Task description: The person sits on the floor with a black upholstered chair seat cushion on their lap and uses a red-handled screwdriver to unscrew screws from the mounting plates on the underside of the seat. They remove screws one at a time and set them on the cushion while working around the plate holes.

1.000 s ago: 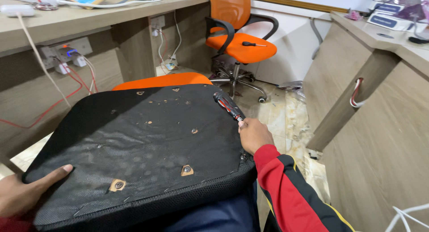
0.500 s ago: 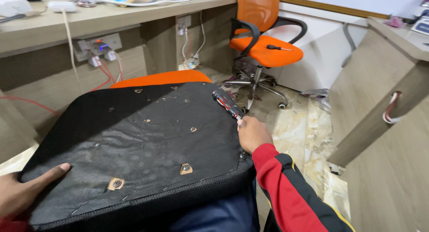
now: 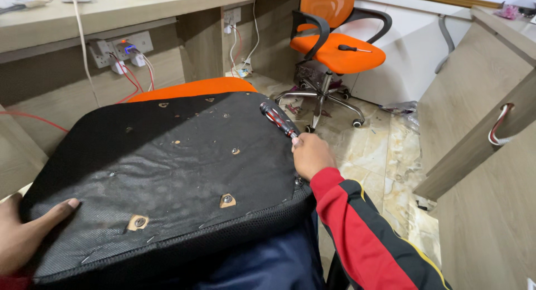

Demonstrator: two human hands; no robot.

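Black fabric covers the underside of an upturned chair seat [image 3: 167,173], which is laid across the person's lap with its orange cushion edge facing away. The near left corner of the seat is pressed flat by the left hand [image 3: 25,234], fingers spread, nothing grasped. At the seat's right edge, a red-and-black-handled screwdriver [image 3: 278,120] is clenched in the right hand [image 3: 311,155], its handle pointing up and away. An orange office chair [image 3: 335,50] is seen beyond, with another screwdriver [image 3: 353,48] lying on its seat.
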